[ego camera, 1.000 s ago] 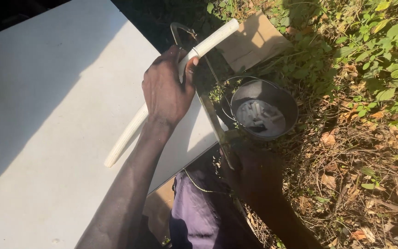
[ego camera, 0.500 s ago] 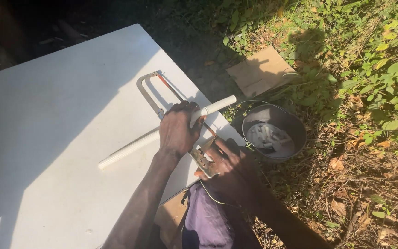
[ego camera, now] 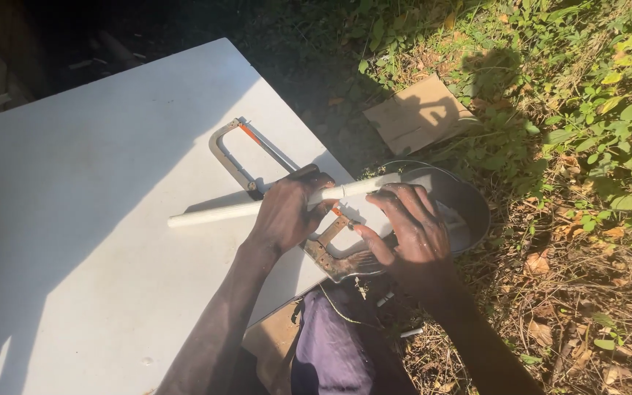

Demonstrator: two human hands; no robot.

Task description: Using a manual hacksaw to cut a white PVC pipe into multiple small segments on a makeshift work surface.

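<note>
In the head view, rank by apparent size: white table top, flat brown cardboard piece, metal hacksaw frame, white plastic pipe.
1. White table top
2. Metal hacksaw frame and flat brown cardboard piece: similar, unsure
3. White plastic pipe, long but thinnest

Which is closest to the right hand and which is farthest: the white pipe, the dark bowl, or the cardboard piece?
From the right hand:
1. White pipe, under its fingers.
2. Dark bowl, just beyond it on the ground.
3. Cardboard piece, farther off in the grass.

Outdoors, sunlit: flat white board [ego camera: 74, 241] filling left of frame, leafy green weeds [ego camera: 608, 95] upper right, brown cardboard scrap [ego camera: 418, 113] top centre.
</note>
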